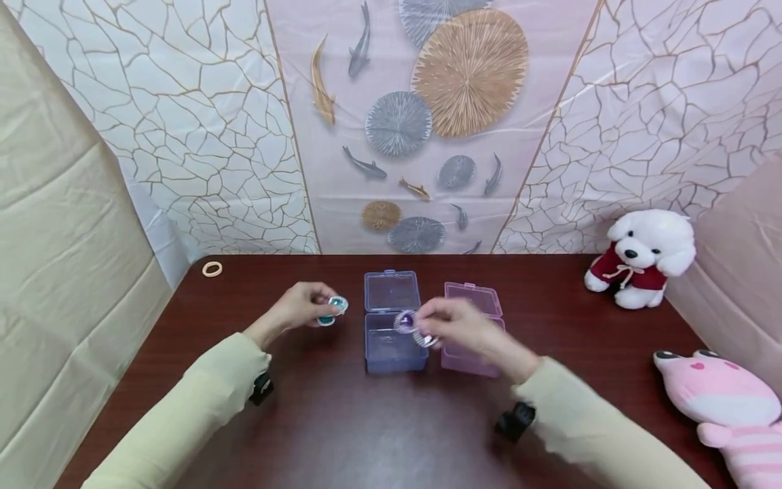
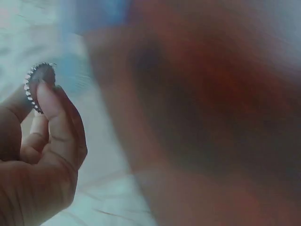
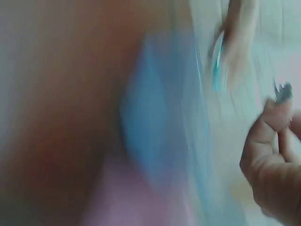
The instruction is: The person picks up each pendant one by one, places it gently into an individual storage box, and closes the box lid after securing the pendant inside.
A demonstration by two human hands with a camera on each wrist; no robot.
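My left hand [image 1: 302, 305] pinches teal round gem pieces [image 1: 338, 303] with sparkling rims, left of the blue see-through box [image 1: 396, 356]. In the left wrist view, thumb and fingers grip one piece's beaded edge [image 2: 30, 88]. My right hand [image 1: 458, 324], blurred, pinches purple round gem pieces [image 1: 404, 322] with similar pale rims. They overlap the blue box's right side in the head view. Behind that hand sits a pink see-through box [image 1: 470, 363], partly hidden by it. Both boxes have their lids raised at the back.
A pale ring [image 1: 212, 269] lies at the table's back left corner. At the right are a white plush dog [image 1: 650, 251] in a red top and a pink plush toy [image 1: 721, 394]. Patterned cloth [image 1: 214, 136] hangs behind the dark table [image 1: 366, 435].
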